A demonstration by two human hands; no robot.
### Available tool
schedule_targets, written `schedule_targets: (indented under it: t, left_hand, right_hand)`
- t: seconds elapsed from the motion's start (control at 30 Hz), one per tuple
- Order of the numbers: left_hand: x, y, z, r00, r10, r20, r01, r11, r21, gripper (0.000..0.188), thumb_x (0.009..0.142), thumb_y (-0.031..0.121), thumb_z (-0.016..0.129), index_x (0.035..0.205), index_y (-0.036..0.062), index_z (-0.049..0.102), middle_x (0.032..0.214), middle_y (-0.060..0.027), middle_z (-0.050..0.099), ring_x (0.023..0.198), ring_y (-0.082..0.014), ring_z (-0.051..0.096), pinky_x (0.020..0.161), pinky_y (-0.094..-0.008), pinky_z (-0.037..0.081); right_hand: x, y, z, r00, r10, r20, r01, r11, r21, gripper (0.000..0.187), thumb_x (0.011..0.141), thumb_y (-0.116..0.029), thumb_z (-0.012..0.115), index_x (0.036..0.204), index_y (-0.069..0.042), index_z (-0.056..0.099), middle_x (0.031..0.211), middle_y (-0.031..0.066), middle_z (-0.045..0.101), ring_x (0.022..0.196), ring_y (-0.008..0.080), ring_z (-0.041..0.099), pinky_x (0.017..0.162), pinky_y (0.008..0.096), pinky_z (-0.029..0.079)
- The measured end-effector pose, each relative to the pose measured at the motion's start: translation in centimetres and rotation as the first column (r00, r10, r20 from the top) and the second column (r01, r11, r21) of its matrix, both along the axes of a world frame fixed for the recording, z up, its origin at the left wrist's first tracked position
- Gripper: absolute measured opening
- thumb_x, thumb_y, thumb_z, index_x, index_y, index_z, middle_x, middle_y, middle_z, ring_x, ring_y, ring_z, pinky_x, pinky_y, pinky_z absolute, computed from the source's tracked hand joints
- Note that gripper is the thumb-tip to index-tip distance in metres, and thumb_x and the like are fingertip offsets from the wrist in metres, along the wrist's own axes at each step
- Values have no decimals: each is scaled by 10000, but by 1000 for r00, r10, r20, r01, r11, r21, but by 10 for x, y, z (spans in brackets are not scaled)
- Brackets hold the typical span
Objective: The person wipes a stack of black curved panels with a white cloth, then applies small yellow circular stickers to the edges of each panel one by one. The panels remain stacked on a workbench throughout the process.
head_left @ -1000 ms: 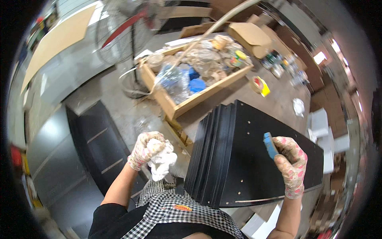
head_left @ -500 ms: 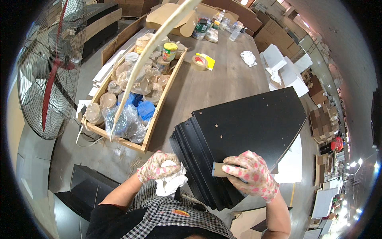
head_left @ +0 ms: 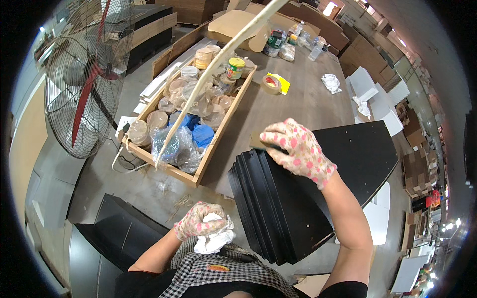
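Note:
My right hand, in a white glove with pink dots, grips a small flat tan block at the far left corner of a stack of black boards. The fingers cover much of the block. The boards lie fanned on the table, their edges stepped along the left side, and small holes show in the top one. My left hand, gloved alike, is closed round a crumpled white cloth in front of my checked apron. It stays apart from the boards.
Left of the boards, a wooden tray holds wrapped tubs and tins. A pale cord crosses above it. A tape roll and a crumpled white rag lie on the table. A caged fan stands far left.
My right hand has moved away from me with the tan block, from the boards' near left edge to their far left corner. My left hand still holds the cloth. The whole view has shifted.

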State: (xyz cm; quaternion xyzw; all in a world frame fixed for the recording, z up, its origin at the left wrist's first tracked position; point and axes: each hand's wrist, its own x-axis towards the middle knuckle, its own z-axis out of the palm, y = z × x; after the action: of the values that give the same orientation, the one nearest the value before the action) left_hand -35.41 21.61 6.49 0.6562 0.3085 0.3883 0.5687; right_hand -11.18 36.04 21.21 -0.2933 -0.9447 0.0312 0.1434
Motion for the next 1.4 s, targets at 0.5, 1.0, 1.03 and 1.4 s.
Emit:
schedule_targets:
  t: [0.5, 1.0, 1.03, 1.4]
  left_hand:
    - [6, 52, -16, 923, -385, -9, 384, 921, -59, 159, 832, 194, 642, 830, 38, 612, 729, -79, 622, 678, -160, 604, 627, -306, 466]
    - [-21, 62, -25, 794, -581, -178, 607, 749, 265, 156, 842, 178, 641, 917, 41, 637, 791, -99, 610, 689, -256, 635, 579, -348, 473]
    - [-25, 64, -25, 793, -585, -169, 609, 762, 220, 159, 840, 182, 644, 918, 44, 637, 791, -100, 612, 690, -255, 635, 581, -346, 474]
    - [-57, 81, -21, 796, -585, -151, 571, 811, -130, 209, 844, 252, 642, 893, 49, 644, 781, -120, 649, 726, -218, 644, 640, -327, 483]
  right_hand:
    - [61, -299, 25, 764, -644, 40, 638, 746, -191, 427, 610, -64, 727, 1011, -151, 609, 964, 56, 646, 761, 259, 599, 649, 355, 473]
    - [-109, -235, -85, 235, -878, -417, 971, 191, 145, 612, 652, -33, 707, 1220, -104, 492, 1062, 119, 551, 846, 284, 539, 699, 385, 454]
    - [-111, -228, -86, 250, -878, -409, 967, 203, 156, 611, 655, -40, 708, 1221, -104, 488, 1061, 120, 549, 845, 285, 539, 698, 386, 454]
    - [-147, -104, -93, 399, -860, -319, 916, 359, 177, 479, 708, -132, 695, 1143, -58, 507, 1009, 102, 525, 838, 285, 528, 688, 404, 464]
